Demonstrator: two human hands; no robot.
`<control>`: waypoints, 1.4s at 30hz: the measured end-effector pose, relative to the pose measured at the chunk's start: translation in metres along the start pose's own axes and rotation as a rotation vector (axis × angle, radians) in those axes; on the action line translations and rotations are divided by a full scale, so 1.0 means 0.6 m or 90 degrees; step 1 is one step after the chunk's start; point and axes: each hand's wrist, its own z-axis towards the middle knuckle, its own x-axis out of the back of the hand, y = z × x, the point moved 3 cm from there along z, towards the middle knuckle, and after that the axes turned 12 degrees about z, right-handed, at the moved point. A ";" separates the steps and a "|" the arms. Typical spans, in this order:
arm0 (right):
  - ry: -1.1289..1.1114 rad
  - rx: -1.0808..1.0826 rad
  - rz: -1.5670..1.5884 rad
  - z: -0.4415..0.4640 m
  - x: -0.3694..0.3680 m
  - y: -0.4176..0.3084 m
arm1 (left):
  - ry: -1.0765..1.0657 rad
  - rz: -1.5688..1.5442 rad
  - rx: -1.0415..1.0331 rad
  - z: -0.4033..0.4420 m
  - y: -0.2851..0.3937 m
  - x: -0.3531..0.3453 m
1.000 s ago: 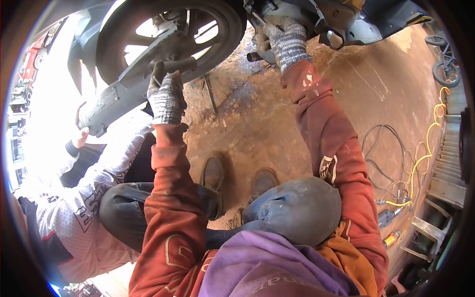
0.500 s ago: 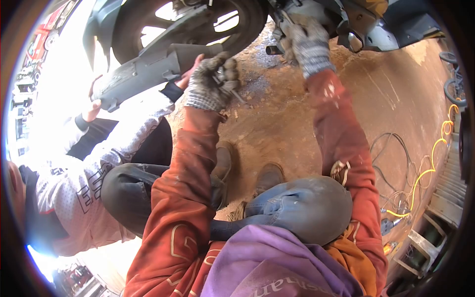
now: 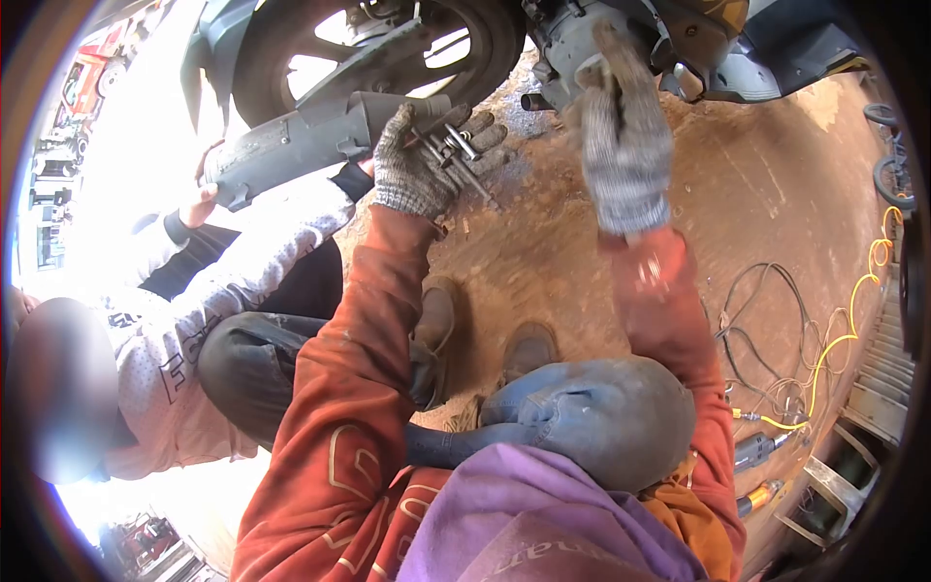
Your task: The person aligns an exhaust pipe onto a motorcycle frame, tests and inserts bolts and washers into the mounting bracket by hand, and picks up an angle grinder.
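My left hand [image 3: 422, 173], in a grey knitted glove, is palm up with several metal bolts [image 3: 460, 145] lying across the palm and fingers. Beside it another person's hands hold a dark grey exhaust muffler [image 3: 291, 145] below the motorcycle wheel [image 3: 373, 58]. My right hand [image 3: 626, 145], also gloved, is raised in front of the motorcycle's engine [image 3: 582, 44]; its fingers point up and are partly blurred, and whether they hold anything is hidden. A short dark pipe end [image 3: 534, 102] sticks out left of it.
A co-worker in a white patterned sleeve [image 3: 291, 209] crouches at the left. On the brown floor [image 3: 514, 257] at the right lie black cables [image 3: 766, 272], a yellow hose [image 3: 853, 301], a grey power tool [image 3: 754, 451] and a yellow-handled tool [image 3: 758, 498]. A metal frame [image 3: 836, 490] stands beyond.
My left hand has moved away from the muffler and turned palm up, showing the bolts. The co-worker's second hand has come to the muffler. My right hand has drawn back slightly from the engine.
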 end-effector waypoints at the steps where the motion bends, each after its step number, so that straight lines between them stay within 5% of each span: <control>1: 0.000 0.001 0.000 0.003 0.000 0.004 | -0.001 0.001 -0.001 0.000 -0.001 0.005; 5: -0.119 -0.310 0.053 0.039 -0.027 0.111 | 0.010 0.035 0.031 0.025 0.006 0.021; 7: -0.210 0.044 -0.175 0.045 -0.045 0.170 | 0.053 0.015 0.052 0.031 0.001 0.031; 17: -0.105 0.033 -0.224 0.061 -0.056 0.228 | 0.119 0.079 0.006 0.021 0.023 0.011; 21: -0.187 -0.293 -0.029 0.043 -0.042 0.245 | 0.129 0.103 -0.038 0.034 0.028 -0.004; 35: -0.179 -0.186 -0.145 0.038 -0.047 0.264 | 0.161 0.074 -0.103 0.010 0.053 0.011; 36: -0.189 -0.180 -0.287 0.037 -0.044 0.260 | 0.166 0.073 -0.108 0.010 0.053 0.014; 39: -0.100 -0.288 0.194 0.036 -0.055 0.279 | 0.122 0.070 -0.086 0.020 0.053 0.022; 41: -0.206 -0.202 -0.180 0.039 -0.040 0.265 | 0.122 0.077 -0.083 0.024 0.050 0.020; 42: -0.203 -0.202 -0.182 0.040 -0.038 0.268 | 0.128 0.084 -0.082 0.024 0.049 0.018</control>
